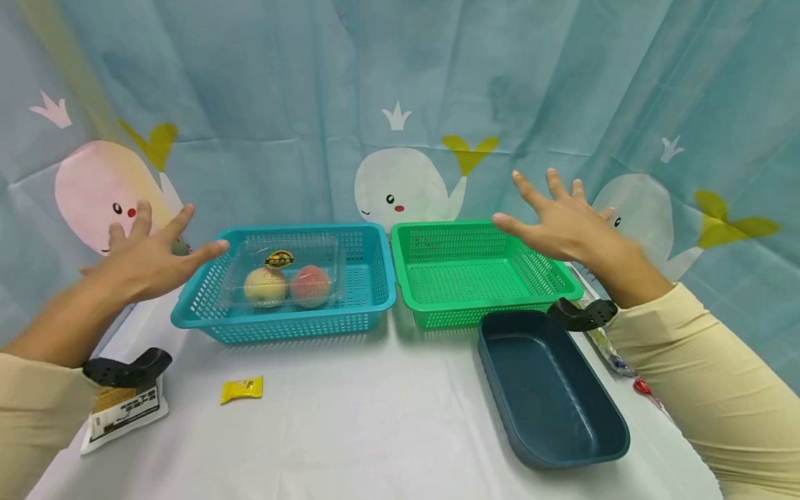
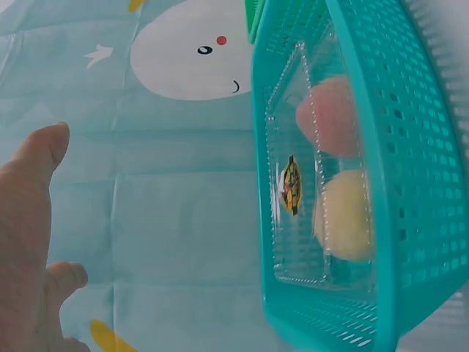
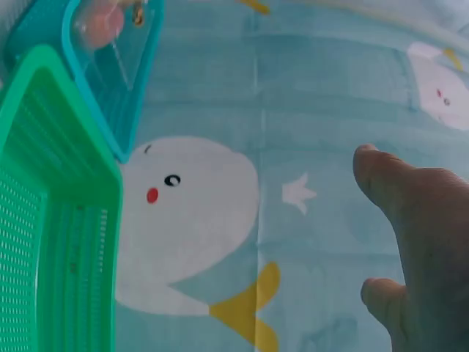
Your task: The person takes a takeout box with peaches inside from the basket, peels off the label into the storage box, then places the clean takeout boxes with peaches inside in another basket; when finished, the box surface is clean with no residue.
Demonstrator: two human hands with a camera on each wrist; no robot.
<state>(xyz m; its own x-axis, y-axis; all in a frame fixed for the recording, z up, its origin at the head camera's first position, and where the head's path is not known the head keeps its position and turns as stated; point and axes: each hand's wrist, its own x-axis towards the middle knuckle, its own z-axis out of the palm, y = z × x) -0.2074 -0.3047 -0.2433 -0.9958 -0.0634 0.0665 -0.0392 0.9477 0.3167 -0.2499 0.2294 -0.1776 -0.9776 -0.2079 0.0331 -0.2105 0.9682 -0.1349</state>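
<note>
Blue plastic makes up the basket [image 1: 300, 326] on the white table [image 1: 375, 430]; inside it lies a clear box [image 1: 325, 260] showing two fruits, one yellowish [image 1: 265, 287] and one pink [image 1: 310, 285]. Near the basket's left end, apart from it, the left hand [image 1: 146, 260] hangs in the air, fingers spread. Well to the basket's right, the right hand [image 1: 565, 226] hangs likewise, fingers spread too, close to the green basket [image 1: 462, 278] that stands just beside the blue one. A dark tub [image 1: 550, 389] sits to the blue basket's front right. In front of that basket lies a yellow packet [image 1: 242, 389], and to its front left a white bag [image 1: 128, 417]. Behind it hangs a whale-print curtain [image 1: 281, 104].
</note>
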